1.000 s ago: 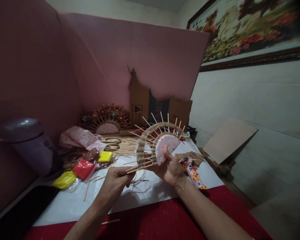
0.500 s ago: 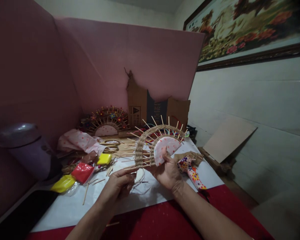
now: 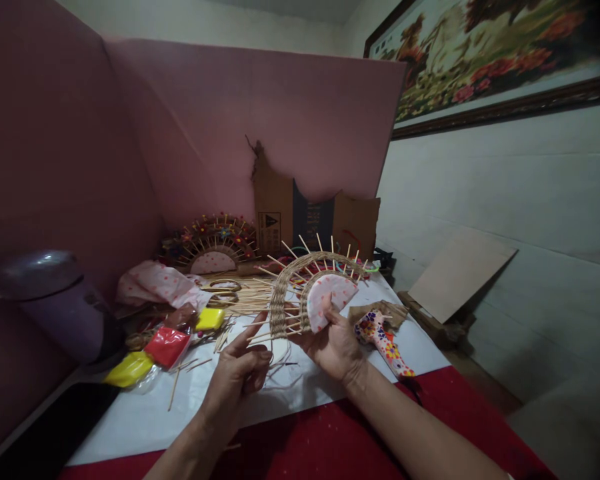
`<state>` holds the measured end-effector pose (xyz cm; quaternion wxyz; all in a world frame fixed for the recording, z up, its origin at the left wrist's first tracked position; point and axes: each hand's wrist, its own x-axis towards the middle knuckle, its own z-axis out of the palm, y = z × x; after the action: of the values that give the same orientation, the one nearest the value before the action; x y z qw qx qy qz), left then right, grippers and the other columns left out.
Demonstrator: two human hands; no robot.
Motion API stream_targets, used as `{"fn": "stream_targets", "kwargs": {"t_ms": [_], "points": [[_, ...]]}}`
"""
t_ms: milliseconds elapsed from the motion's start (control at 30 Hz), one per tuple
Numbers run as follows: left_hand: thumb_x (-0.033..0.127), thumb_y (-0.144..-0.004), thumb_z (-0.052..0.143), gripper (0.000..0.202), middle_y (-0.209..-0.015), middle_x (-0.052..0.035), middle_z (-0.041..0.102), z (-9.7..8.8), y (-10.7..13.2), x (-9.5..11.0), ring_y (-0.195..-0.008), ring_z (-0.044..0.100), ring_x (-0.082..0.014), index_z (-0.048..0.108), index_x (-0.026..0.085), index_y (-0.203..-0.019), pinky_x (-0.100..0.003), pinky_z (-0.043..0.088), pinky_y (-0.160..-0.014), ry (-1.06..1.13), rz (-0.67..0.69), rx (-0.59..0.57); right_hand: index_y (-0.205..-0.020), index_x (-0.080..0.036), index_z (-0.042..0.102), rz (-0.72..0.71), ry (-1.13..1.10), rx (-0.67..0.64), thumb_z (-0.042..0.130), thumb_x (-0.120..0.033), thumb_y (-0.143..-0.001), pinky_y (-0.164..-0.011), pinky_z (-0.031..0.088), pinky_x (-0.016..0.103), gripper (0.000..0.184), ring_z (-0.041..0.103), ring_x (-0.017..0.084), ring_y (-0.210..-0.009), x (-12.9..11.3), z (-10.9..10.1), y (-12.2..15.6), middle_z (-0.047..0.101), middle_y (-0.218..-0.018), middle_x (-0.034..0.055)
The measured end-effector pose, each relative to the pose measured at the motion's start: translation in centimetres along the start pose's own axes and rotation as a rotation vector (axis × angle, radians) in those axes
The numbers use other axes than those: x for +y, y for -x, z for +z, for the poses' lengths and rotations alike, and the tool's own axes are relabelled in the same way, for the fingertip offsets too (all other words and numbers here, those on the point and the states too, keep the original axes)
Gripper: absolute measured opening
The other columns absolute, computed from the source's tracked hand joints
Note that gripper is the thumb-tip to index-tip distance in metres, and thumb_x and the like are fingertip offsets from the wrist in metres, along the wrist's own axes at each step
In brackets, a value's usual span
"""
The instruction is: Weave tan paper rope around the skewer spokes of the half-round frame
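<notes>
My right hand [image 3: 333, 340] is closed on a half-round woven fan [image 3: 285, 293], thumb in front and fingers behind. The fan has thin wooden sticks spreading out like rays, twine bands woven between them, and a pink dotted cloth half-circle at its centre. My left hand [image 3: 243, 363] is at the fan's lower left edge. Its index finger is stretched up by the stick ends, with the thumb forward and the other fingers partly curled. I see nothing plainly held in it. Loose twine strands [image 3: 283, 373] hang or lie under the fan.
A finished-looking fan with flowers [image 3: 213, 260] stands at the back left. Nearby are scissors [image 3: 223, 293], thin sticks [image 3: 250, 300], dotted cloth [image 3: 155, 283], red [image 3: 167, 345] and yellow packets [image 3: 130, 368]. A flowered glue gun-shaped object [image 3: 385, 343] lies right. A purple bottle [image 3: 65, 313] stands left.
My left index finger has lifted from the fan's lowest stick and now points upward beside the stick ends. My right hand keeps its hold on the fan, which has shifted slightly left.
</notes>
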<state>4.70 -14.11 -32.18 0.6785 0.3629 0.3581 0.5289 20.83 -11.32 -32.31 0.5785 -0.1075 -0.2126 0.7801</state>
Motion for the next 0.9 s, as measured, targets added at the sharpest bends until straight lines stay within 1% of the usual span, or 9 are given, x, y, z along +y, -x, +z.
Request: {"fn": "stream_targets", "kwargs": {"t_ms": [200, 333, 467, 533, 600, 700, 767, 800, 900], "points": [[0.005, -0.055, 0.057, 0.061, -0.042, 0.0113, 0.035, 0.1, -0.1, 0.0, -0.035, 0.021, -0.0012, 0.057, 0.013, -0.115, -0.020, 0.006, -0.039, 0.009, 0.004, 0.005, -0.102, -0.015, 0.059, 0.003, 0.002, -0.034, 0.045, -0.041, -0.086, -0.088, 0.044, 0.052, 0.034, 0.063, 0.024, -0.088, 0.0, -0.3, 0.0, 0.070, -0.092, 0.0082], [0.006, -0.055, 0.058, 0.060, -0.042, 0.0112, 0.036, 0.1, -0.1, 0.1, -0.035, 0.021, -0.0013, 0.057, 0.013, -0.115, -0.020, 0.006, -0.039, -0.024, 0.008, 0.005, -0.101, -0.016, 0.059, -0.006, 0.003, -0.033, 0.046, -0.039, -0.085, -0.088, 0.044, 0.053, 0.031, 0.064, 0.024, -0.087, 0.0, -0.3, 0.1, 0.070, -0.092, 0.0078], [0.010, -0.058, 0.062, 0.056, -0.042, 0.0113, 0.038, -0.1, -0.2, 0.0, -0.034, 0.023, -0.0017, 0.056, 0.016, -0.113, -0.019, 0.008, -0.038, -0.071, 0.021, 0.016, -0.101, -0.017, 0.059, -0.022, 0.012, -0.037, 0.047, -0.040, -0.085, -0.087, 0.044, 0.053, 0.030, 0.063, 0.023, -0.088, -0.1, 0.0, 0.0, 0.069, -0.096, 0.0081], [0.015, -0.059, 0.066, 0.046, -0.044, 0.0100, 0.041, -0.3, -0.4, -0.2, -0.034, 0.026, -0.0018, 0.060, 0.016, -0.105, -0.018, 0.009, -0.038, -0.097, 0.009, 0.007, -0.100, -0.017, 0.060, -0.042, 0.022, -0.018, 0.046, -0.041, -0.085, -0.087, 0.045, 0.052, 0.032, 0.063, 0.023, -0.088, -0.3, 0.0, -0.1, 0.069, -0.096, 0.0085], [0.023, -0.062, 0.069, 0.034, -0.044, 0.0083, 0.044, -0.7, -0.7, -0.3, -0.034, 0.028, -0.0020, 0.063, 0.014, -0.094, -0.018, 0.010, -0.037, -0.151, -0.009, -0.003, -0.098, -0.014, 0.061, -0.049, 0.029, -0.005, 0.043, -0.044, -0.086, -0.088, 0.045, 0.049, 0.037, 0.063, 0.023, -0.089, -0.6, -0.1, -0.2, 0.069, -0.096, 0.0099], [0.032, -0.063, 0.070, 0.028, -0.041, 0.0055, 0.047, -1.2, -1.1, -0.4, -0.034, 0.029, -0.0027, 0.066, 0.012, -0.083, -0.019, 0.011, -0.038, -0.247, -0.002, 0.013, -0.096, -0.013, 0.061, -0.047, 0.042, -0.004, 0.040, -0.047, -0.087, -0.088, 0.046, 0.047, 0.042, 0.064, 0.022, -0.087, -0.9, -0.2, -0.3, 0.069, -0.096, 0.0103], [0.033, -0.062, 0.071, 0.026, -0.042, 0.0042, 0.050, -1.3, -1.2, -0.2, -0.036, 0.031, -0.0034, 0.067, 0.012, -0.078, -0.018, 0.014, -0.038, -0.323, 0.033, 0.045, -0.098, -0.014, 0.061, -0.052, 0.054, 0.011, 0.040, -0.046, -0.087, -0.087, 0.047, 0.047, 0.039, 0.064, 0.021, -0.085, -1.0, -0.3, -0.3, 0.069, -0.096, 0.0093], [0.032, -0.061, 0.071, 0.024, -0.043, 0.0038, 0.051, -1.4, -1.1, 0.0, -0.038, 0.034, -0.0042, 0.067, 0.013, -0.075, -0.018, 0.018, -0.039, -0.361, 0.061, 0.059, -0.099, -0.014, 0.060, -0.055, 0.062, 0.020, 0.041, -0.046, -0.087, -0.086, 0.047, 0.047, 0.039, 0.064, 0.021, -0.083, -1.1, -0.4, -0.3, 0.069, -0.095, 0.0093], [0.031, -0.062, 0.071, 0.018, -0.052, 0.0012, 0.058, -1.4, -1.0, 0.4, -0.050, 0.047, -0.0084, 0.065, 0.014, -0.066, -0.020, 0.034, -0.048, -0.427, 0.155, 0.077, -0.101, -0.013, 0.059, -0.052, 0.086, 0.026, 0.042, -0.046, -0.086, -0.085, 0.048, 0.046, 0.041, 0.064, 0.021, -0.080, -1.1, -0.6, -0.3, 0.069, -0.094, 0.0103]]}}
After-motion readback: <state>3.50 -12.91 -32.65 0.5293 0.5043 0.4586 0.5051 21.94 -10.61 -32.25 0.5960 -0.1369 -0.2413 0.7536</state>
